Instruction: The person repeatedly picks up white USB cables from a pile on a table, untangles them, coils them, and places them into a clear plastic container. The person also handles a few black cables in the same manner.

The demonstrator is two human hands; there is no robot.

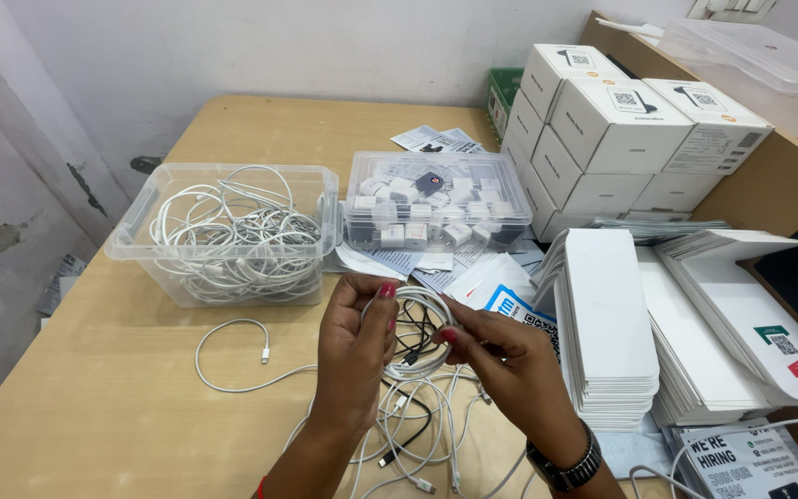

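My left hand [355, 356] and my right hand [507, 365] meet over the table, both gripping a coiled white cable [420, 314] wound into a loop between them. A thin black cable [415, 340] hangs inside the loop. Below my hands, several loose white and black cables [408, 434] lie tangled on the wooden table [103, 407]. One white cable [233, 356] with a plug end curves across the table to the left of my left hand. My right wrist wears a dark watch [565, 467].
A clear bin of white cables [223, 231] stands at the left. A clear lidded box of small white adapters [427, 208] sits behind my hands. Stacked white cartons [616, 129] and piles of flat white box blanks [607, 323] fill the right. Printed leaflets [750, 457] lie near the front right.
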